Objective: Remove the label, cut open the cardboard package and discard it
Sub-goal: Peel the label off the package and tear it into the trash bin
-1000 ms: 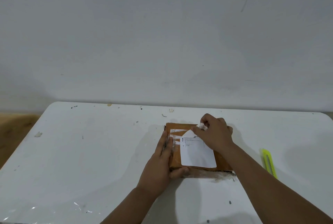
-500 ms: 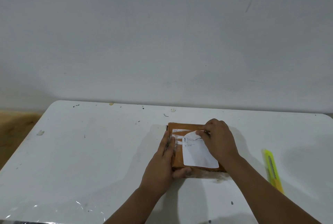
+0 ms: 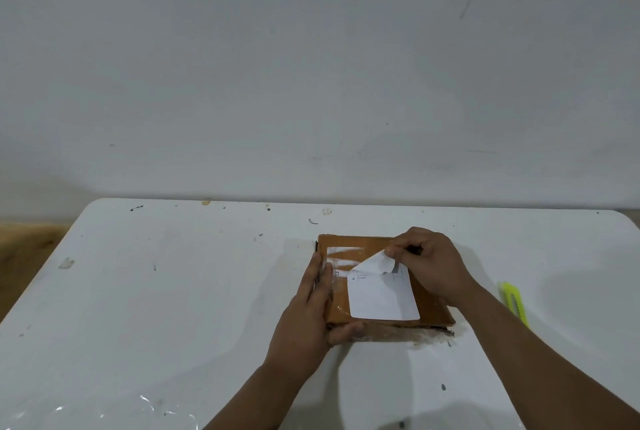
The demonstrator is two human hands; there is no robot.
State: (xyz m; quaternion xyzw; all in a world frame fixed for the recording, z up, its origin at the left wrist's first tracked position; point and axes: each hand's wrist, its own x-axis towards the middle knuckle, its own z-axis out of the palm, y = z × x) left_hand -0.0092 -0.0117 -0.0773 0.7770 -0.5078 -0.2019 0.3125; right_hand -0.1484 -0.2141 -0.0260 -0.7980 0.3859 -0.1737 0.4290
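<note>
A flat brown cardboard package [image 3: 339, 312] lies on the white table [image 3: 173, 291], a little right of centre. A white label [image 3: 381, 298] covers its top; the label's far corner is peeled up and folded back. My right hand [image 3: 429, 265] pinches that lifted corner between thumb and fingers. My left hand [image 3: 308, 312] lies flat along the package's left edge, thumb against its near side, holding it down. White residue and clear tape show on the cardboard where the label has come away.
A yellow-green utility knife [image 3: 514, 301] lies on the table to the right of my right forearm. Crumpled clear plastic [image 3: 104, 415] sits at the near left edge. A plain white wall rises behind the table. Small specks dot the tabletop.
My right hand has pulled the label's far corner further up and back, so more bare cardboard and residue show. My left hand and the package have stayed in place.
</note>
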